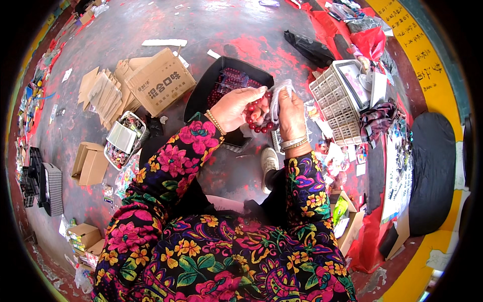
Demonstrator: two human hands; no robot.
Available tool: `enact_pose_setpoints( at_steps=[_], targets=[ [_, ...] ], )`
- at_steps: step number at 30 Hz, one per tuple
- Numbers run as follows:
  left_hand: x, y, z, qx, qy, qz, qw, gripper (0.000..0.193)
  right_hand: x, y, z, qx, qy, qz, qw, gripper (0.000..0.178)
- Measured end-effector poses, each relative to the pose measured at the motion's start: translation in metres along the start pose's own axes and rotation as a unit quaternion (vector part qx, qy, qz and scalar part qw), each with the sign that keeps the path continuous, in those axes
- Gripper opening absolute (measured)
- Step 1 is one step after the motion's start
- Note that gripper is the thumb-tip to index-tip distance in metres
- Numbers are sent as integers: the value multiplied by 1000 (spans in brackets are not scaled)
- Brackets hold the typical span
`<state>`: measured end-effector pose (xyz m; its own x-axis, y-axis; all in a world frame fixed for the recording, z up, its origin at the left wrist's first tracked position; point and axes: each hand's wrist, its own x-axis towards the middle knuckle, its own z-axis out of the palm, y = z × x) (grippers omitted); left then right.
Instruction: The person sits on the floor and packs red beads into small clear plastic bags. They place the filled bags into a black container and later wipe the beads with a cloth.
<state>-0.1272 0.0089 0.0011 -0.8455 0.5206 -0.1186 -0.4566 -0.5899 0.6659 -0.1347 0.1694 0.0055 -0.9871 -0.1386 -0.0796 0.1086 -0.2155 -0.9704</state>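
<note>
A bracelet of round dark red beads (257, 129) hangs in a loop from my left hand (232, 108), whose fingers are closed on it. My right hand (293, 117) pinches a pale, whitish cloth (283, 91) right beside the beads. The cloth touches or nearly touches the bracelet's upper right side. Just beyond my hands stands a black bin (196, 86) holding many dark red beaded strings (224, 83), some in clear wrapping. My left hand partly covers its near side.
Flattened cardboard (160, 83) lies left of the bin, near a white basket of small items (126, 140) and an open carton (90, 163). A white lattice crate (332, 100) stands at the right. My shoe (269, 163) rests on the red-stained floor (221, 176).
</note>
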Motion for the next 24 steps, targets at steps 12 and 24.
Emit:
enact_pose_setpoints(
  at_steps=[12, 24],
  targets=[
    [-1, 10, -1, -139, 2, 51, 989, 29, -2, 4, 2, 83, -64, -36, 994, 20],
    [1, 2, 11, 26, 20, 8, 999, 36, -10, -8, 14, -33, 16, -41, 998, 38]
  ],
)
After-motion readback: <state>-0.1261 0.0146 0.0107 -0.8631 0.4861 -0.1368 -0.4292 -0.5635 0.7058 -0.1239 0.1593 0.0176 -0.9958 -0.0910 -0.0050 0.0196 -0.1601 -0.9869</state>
